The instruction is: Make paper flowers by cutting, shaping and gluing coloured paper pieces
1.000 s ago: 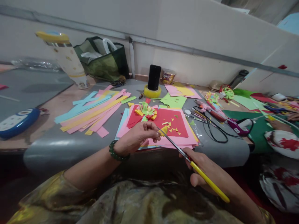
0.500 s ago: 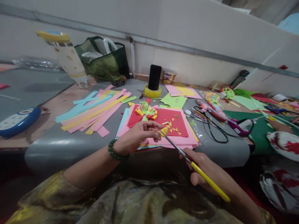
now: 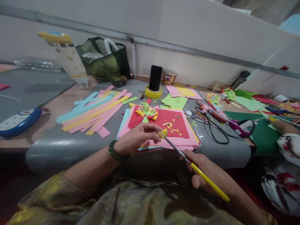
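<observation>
My left hand (image 3: 142, 136), with a green bead bracelet at the wrist, pinches a small folded piece of yellow paper (image 3: 163, 133) between thumb and fingers. In my right hand (image 3: 201, 167) is a pair of scissors (image 3: 177, 149), seen edge-on, with metal blades and a long yellow handle. The blade tips lie against the yellow paper beside my left fingertips. Below and behind, small yellow offcuts (image 3: 177, 130) are scattered on a red paper sheet (image 3: 184, 125). A paper flower (image 3: 147, 112) in green, yellow and red sits at that sheet's upper left.
Coloured paper strips (image 3: 98, 107) fan out on the left. A phone (image 3: 155, 78) stands in a yellow tape roll (image 3: 153, 92). Right of the stack lie pens, a purple glue gun (image 3: 237, 127) and its black cable (image 3: 217, 137). At far right a co-worker's hand (image 3: 283, 127) shows.
The yellow paper and the scissors' tips have turned and shifted very slightly. The co-worker's arm at the right has moved a little to the right.
</observation>
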Action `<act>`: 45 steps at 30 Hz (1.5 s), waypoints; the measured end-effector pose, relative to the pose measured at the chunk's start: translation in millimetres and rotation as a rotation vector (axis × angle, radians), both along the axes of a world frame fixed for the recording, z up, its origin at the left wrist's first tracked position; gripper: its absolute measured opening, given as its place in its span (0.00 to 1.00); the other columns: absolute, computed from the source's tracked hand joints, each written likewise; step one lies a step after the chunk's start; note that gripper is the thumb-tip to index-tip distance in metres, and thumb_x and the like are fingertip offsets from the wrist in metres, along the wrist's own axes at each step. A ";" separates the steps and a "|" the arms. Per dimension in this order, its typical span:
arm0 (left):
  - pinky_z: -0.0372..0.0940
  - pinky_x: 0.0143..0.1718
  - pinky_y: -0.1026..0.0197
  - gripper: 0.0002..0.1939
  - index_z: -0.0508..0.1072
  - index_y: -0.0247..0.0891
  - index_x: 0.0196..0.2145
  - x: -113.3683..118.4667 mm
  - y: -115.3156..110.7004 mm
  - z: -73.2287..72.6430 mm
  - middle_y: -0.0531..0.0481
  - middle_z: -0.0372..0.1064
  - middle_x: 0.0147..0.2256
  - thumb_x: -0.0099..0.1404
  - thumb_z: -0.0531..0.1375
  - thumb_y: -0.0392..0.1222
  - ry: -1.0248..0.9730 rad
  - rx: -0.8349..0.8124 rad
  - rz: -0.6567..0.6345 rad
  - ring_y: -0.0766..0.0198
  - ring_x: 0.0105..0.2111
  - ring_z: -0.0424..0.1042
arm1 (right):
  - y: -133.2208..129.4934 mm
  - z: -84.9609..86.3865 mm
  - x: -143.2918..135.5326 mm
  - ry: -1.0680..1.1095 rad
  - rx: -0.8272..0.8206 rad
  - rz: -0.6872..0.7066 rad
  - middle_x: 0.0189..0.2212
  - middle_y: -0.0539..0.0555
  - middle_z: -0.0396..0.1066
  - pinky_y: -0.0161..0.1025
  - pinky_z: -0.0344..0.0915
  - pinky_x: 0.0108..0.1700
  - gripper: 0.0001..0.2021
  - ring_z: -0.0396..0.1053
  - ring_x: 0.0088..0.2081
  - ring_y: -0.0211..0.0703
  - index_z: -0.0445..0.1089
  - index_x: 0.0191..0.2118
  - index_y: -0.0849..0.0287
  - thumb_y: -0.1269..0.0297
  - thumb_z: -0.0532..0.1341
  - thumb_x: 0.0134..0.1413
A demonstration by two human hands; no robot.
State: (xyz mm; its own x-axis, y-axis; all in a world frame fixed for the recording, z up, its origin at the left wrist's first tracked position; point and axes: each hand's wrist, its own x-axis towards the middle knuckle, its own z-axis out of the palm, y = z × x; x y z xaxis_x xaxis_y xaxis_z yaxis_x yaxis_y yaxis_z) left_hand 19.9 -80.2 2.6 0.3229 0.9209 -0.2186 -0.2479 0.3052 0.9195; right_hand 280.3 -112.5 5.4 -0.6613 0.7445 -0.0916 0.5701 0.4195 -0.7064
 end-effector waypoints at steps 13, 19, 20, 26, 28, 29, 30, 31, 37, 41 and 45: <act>0.64 0.34 0.63 0.14 0.73 0.37 0.26 17.0 -13.8 2.2 0.56 0.70 0.22 0.46 0.73 0.40 -0.147 0.100 0.110 0.67 0.25 0.70 | 5.7 1.9 -31.9 0.548 0.054 -0.474 0.29 0.50 0.72 0.37 0.69 0.28 0.14 0.69 0.27 0.40 0.66 0.37 0.54 0.51 0.67 0.54; 0.66 0.34 0.63 0.16 0.72 0.37 0.26 27.4 -16.3 -3.1 0.55 0.72 0.23 0.47 0.75 0.44 -0.189 0.086 0.033 0.66 0.26 0.71 | 19.0 -12.1 -63.2 0.764 0.154 -0.491 0.28 0.47 0.73 0.35 0.71 0.31 0.11 0.71 0.29 0.38 0.66 0.39 0.54 0.64 0.67 0.50; 0.66 0.34 0.63 0.17 0.72 0.37 0.25 27.4 -16.1 -4.2 0.55 0.72 0.23 0.46 0.75 0.44 -0.192 0.086 0.033 0.66 0.26 0.72 | 19.8 -13.3 -64.3 0.765 0.171 -0.476 0.28 0.47 0.72 0.34 0.70 0.31 0.10 0.70 0.29 0.37 0.66 0.38 0.54 0.65 0.66 0.51; 0.66 0.35 0.63 0.18 0.73 0.37 0.26 25.1 -15.1 -4.8 0.53 0.72 0.26 0.46 0.76 0.48 -0.109 0.089 0.058 0.65 0.29 0.71 | 21.3 -13.1 -65.2 0.717 0.201 -0.456 0.30 0.48 0.72 0.35 0.71 0.32 0.09 0.71 0.30 0.38 0.64 0.38 0.53 0.65 0.65 0.53; 0.64 0.34 0.64 0.17 0.75 0.36 0.26 24.5 -14.9 -4.4 0.54 0.70 0.26 0.47 0.75 0.48 -0.040 0.131 0.074 0.66 0.29 0.68 | 21.6 -13.4 -65.6 0.701 0.215 -0.454 0.30 0.48 0.72 0.36 0.72 0.33 0.10 0.72 0.31 0.39 0.64 0.39 0.53 0.64 0.65 0.53; 0.63 0.33 0.65 0.16 0.75 0.36 0.25 24.4 -14.8 -4.6 0.54 0.70 0.26 0.47 0.75 0.48 -0.015 0.149 0.081 0.66 0.28 0.67 | 21.7 -13.9 -65.8 0.695 0.222 -0.450 0.30 0.48 0.72 0.36 0.72 0.34 0.11 0.72 0.31 0.38 0.64 0.40 0.53 0.64 0.65 0.52; 0.62 0.32 0.65 0.16 0.75 0.36 0.25 24.4 -14.8 -5.1 0.54 0.69 0.25 0.47 0.74 0.48 0.000 0.160 0.083 0.67 0.27 0.66 | 21.9 -14.4 -66.0 0.691 0.224 -0.444 0.30 0.48 0.72 0.36 0.72 0.33 0.11 0.72 0.30 0.38 0.63 0.40 0.53 0.64 0.66 0.52; 0.61 0.31 0.65 0.16 0.74 0.36 0.24 24.5 -14.8 -5.8 0.54 0.69 0.25 0.47 0.74 0.47 0.003 0.163 0.087 0.67 0.27 0.66 | 22.1 -14.9 -66.3 0.692 0.224 -0.440 0.30 0.48 0.72 0.35 0.72 0.33 0.12 0.72 0.30 0.38 0.63 0.40 0.53 0.64 0.66 0.52; 0.59 0.29 0.65 0.15 0.73 0.37 0.21 24.3 -16.1 -7.0 0.56 0.67 0.23 0.43 0.75 0.44 -0.068 0.123 0.242 0.68 0.26 0.64 | 23.6 -13.5 -66.3 0.708 0.251 -0.495 0.29 0.47 0.71 0.34 0.69 0.30 0.11 0.70 0.28 0.37 0.64 0.41 0.54 0.65 0.64 0.52; 0.55 0.23 0.67 0.17 0.72 0.37 0.21 20.5 -16.6 -2.3 0.57 0.66 0.22 0.41 0.75 0.44 -0.101 0.065 0.247 0.70 0.23 0.60 | 18.0 -6.8 -57.7 0.656 0.204 -0.468 0.26 0.46 0.69 0.33 0.66 0.27 0.09 0.66 0.24 0.35 0.65 0.38 0.54 0.66 0.65 0.51; 0.53 0.22 0.68 0.17 0.71 0.37 0.22 18.9 -17.1 -0.9 0.56 0.67 0.22 0.41 0.75 0.44 -0.103 -0.036 0.190 0.71 0.23 0.60 | 12.2 -4.2 -50.4 0.610 0.170 -0.406 0.27 0.48 0.72 0.34 0.68 0.29 0.07 0.70 0.26 0.37 0.66 0.39 0.54 0.64 0.64 0.55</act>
